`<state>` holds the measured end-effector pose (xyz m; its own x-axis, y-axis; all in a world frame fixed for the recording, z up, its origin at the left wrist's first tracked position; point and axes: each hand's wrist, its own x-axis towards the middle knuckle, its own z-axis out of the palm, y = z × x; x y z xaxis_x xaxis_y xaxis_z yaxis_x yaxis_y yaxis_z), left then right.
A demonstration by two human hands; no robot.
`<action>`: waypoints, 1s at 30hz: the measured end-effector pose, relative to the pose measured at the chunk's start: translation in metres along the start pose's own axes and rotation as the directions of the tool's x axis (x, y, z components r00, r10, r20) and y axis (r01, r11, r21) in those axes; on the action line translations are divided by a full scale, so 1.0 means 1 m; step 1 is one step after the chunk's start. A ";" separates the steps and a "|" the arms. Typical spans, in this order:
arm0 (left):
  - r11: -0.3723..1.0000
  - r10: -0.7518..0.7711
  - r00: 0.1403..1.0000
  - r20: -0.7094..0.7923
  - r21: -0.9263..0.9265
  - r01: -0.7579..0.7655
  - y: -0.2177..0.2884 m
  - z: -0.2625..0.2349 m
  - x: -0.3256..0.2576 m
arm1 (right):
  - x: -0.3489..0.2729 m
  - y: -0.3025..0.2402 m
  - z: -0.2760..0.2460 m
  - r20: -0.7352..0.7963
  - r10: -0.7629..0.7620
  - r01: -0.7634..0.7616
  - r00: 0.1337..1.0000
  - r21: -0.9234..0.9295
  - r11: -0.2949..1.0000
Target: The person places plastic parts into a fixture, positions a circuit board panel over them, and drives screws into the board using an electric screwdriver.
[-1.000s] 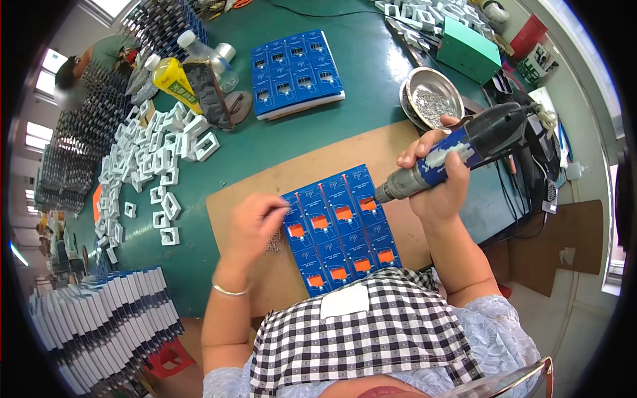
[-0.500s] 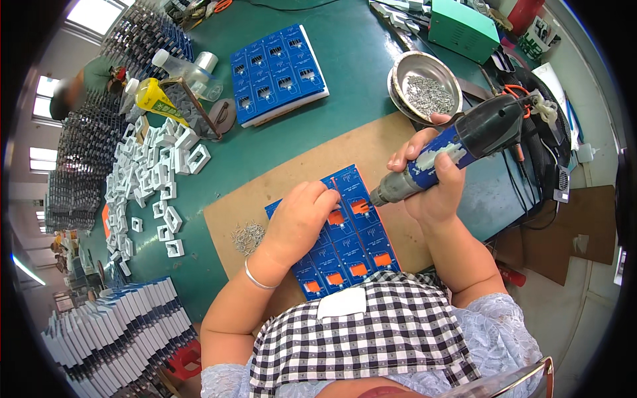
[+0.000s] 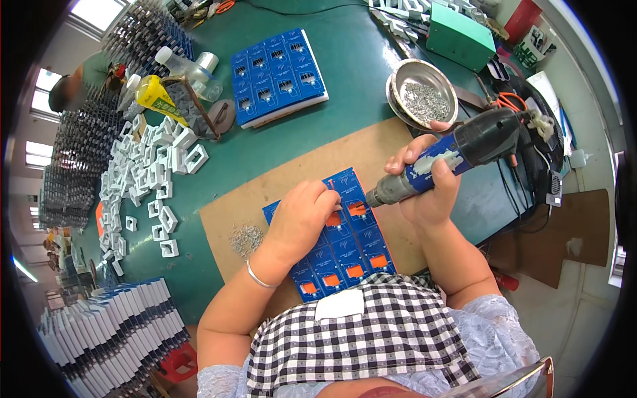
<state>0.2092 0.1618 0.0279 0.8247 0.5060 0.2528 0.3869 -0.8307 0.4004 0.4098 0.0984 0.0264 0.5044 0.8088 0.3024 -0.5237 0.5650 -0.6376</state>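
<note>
In my right hand (image 3: 430,189) is a blue and black electric screwdriver (image 3: 434,162), my fingers wrapped round its barrel. Its grey nose points left and down at the right edge of a blue circuit board panel (image 3: 327,261), which has several orange-filled cutouts. My left hand (image 3: 302,215) rests across the panel's upper left part, thumb and fingertips drawn together near a cutout. Whatever they pinch, if anything, is hidden. The panel lies on a brown board (image 3: 255,189), its lower edge against my checked apron. Beside my left wrist is a small heap of screws (image 3: 246,240).
Beyond the panel stand a stack of similar blue panels (image 3: 275,79) and a metal bowl (image 3: 400,83) of small metal parts. White frame-shaped pieces (image 3: 159,172) lie heaped at left near bottles (image 3: 156,99). A green box (image 3: 459,38) sits at the far right.
The view has shifted slightly. Both hands, the electric screwdriver and the panel keep nearly the same places relative to one another.
</note>
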 end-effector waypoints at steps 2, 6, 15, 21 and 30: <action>1.000 0.001 0.998 -0.066 -0.016 -0.002 -0.002 0.005 -0.001 | 0.001 0.000 0.002 0.004 -0.046 0.046 0.999 -0.072 0.996; 0.998 -0.001 0.987 -0.160 -0.068 -0.010 -0.005 0.009 -0.006 | 0.007 -0.002 0.024 0.082 -0.026 0.036 0.996 -0.123 0.992; 0.996 0.000 0.984 -0.176 -0.091 -0.016 -0.005 0.009 -0.006 | 0.009 0.013 0.037 0.272 0.000 0.014 0.962 -0.053 0.999; 0.991 -0.040 0.986 -0.162 -0.132 0.019 -0.010 0.004 -0.008 | 0.015 0.014 0.041 0.455 0.137 0.103 0.880 -0.464 0.880; 0.735 -0.535 0.822 -0.195 -0.588 0.339 -0.032 -0.023 -0.026 | 0.018 0.025 0.064 0.503 0.219 0.057 0.836 -0.476 0.878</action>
<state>0.1659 0.1811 0.0289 0.3903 0.9057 0.1656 0.3210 -0.3025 0.8975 0.3622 0.1372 0.0614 -0.0377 0.8820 0.4698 -0.1044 0.4640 -0.8796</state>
